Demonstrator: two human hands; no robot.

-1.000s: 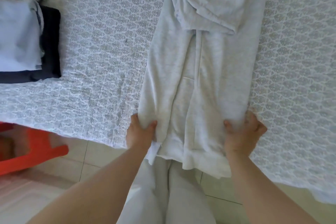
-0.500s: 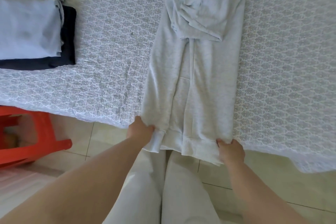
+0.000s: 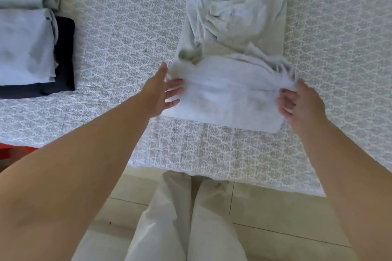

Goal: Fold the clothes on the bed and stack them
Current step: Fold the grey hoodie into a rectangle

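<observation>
A: Entry. Grey hoodie [image 3: 229, 65] lies on the bed [image 3: 118, 34], long axis running straight away from the person. Its near end is doubled over onto the body, making a blurred fold [image 3: 224, 99] crosswise to that axis.

B: Hands?

A: Left hand [image 3: 158, 95] at the fold's left edge, fingers nearly straight and spread, tips touching the cloth, thumb up and clear of it. Right hand [image 3: 301, 101] at the right edge, fingers curled in against the fabric. Motion blur there; I cannot tell whether it pinches the edge or only presses it.

B: Which is nearer the work?

A: Equal. The fold sits between them, one hand per side. The unfolded remainder, with the bunched hood [image 3: 235, 8], lies beyond both hands, farther up the bed.

B: So the next fold goes which way?

A: Judgement only: along the long axis again, away from the body, toward the hood.

B: And the stack?

A: Folded pile [image 3: 31, 48], pale blue over dark, well apart to the left, nearer the left hand.
</observation>
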